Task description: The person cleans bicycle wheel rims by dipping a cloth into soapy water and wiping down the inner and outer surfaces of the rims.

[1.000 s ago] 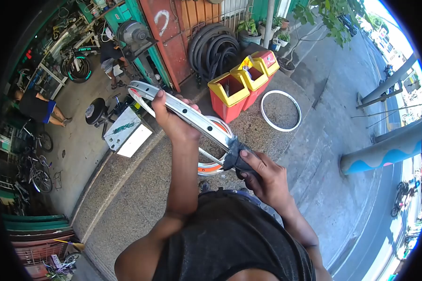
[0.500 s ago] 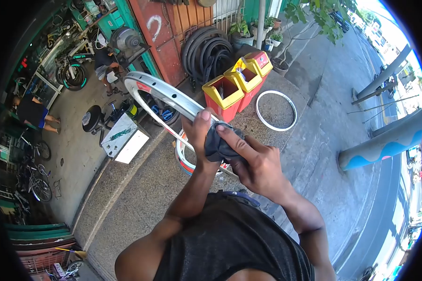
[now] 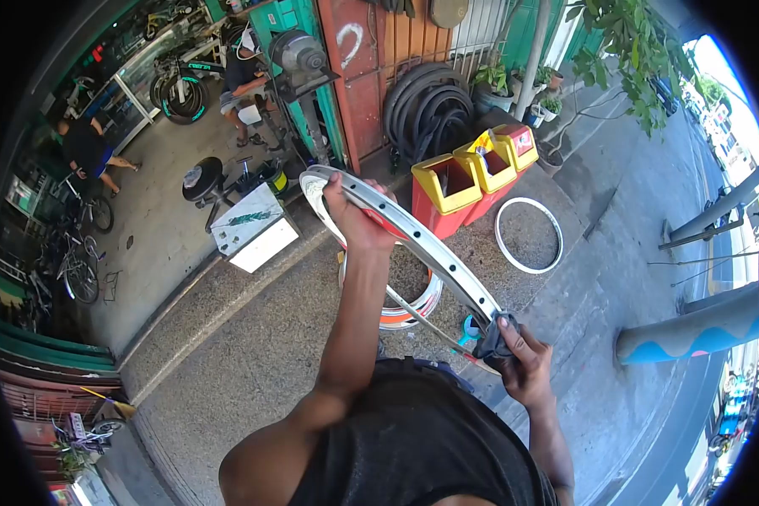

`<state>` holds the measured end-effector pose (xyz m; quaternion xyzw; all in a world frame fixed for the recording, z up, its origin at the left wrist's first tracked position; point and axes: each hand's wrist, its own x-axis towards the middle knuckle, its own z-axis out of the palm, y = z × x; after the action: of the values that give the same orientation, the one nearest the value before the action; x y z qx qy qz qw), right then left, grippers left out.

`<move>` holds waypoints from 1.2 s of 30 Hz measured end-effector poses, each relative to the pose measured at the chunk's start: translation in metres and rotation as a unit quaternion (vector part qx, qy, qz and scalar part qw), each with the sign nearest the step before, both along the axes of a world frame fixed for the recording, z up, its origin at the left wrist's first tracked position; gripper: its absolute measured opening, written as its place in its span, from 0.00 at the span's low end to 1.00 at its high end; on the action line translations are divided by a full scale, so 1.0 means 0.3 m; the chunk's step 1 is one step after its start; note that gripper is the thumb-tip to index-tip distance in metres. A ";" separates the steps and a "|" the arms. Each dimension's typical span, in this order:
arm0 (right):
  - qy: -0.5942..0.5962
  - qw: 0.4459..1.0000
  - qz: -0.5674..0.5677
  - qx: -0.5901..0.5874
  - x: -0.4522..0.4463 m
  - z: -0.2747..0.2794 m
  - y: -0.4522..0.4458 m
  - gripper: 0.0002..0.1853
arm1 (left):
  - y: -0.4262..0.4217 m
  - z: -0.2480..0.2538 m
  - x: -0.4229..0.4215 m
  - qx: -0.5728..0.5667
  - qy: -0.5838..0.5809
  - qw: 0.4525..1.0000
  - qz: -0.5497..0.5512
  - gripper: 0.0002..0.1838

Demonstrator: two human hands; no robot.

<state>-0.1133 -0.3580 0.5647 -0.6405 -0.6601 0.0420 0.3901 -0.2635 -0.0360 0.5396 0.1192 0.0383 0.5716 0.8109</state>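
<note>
A silver wheel rim (image 3: 427, 242) with small dark holes is held up in front of my chest, tilted down to the right. My left hand (image 3: 361, 221) grips its upper part, thumb over the outer face. At the lower right end, my right hand (image 3: 524, 361) pinches a dark grey cloth (image 3: 494, 337) around the rim. Below, on the ground, lie white and orange rims (image 3: 413, 314), partly hidden behind the held one. Another white rim (image 3: 502, 221) lies flat farther right.
Red and yellow bins (image 3: 455, 190) stand ahead, beside stacked black tires (image 3: 427, 110). A white box (image 3: 260, 228) sits by the curb at left. Two people (image 3: 88, 152) are in the shop at left. A painted post (image 3: 691, 327) stands at right.
The cloth and my right hand have moved down along the rim, away from my left hand. My left hand now holds the rim higher up. The view has shifted.
</note>
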 end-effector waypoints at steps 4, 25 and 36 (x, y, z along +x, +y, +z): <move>-0.005 0.999 -0.024 0.033 -0.013 -0.026 0.004 0.44 | -0.109 0.081 0.040 -0.031 -0.018 0.999 -0.001 0.24; 0.037 0.999 0.014 0.037 -0.103 0.039 0.154 0.41 | -0.006 0.091 -0.003 -0.033 0.122 0.991 0.051 0.28; -0.011 0.998 -0.060 0.001 -0.145 -0.006 0.109 0.28 | -0.097 0.116 -0.013 -0.034 0.067 0.996 0.053 0.24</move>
<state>-0.1568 -0.3253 0.5629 -0.6792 -0.6245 0.0106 0.3855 -0.2674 -0.0653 0.5745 0.1274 0.1183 0.6025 0.7789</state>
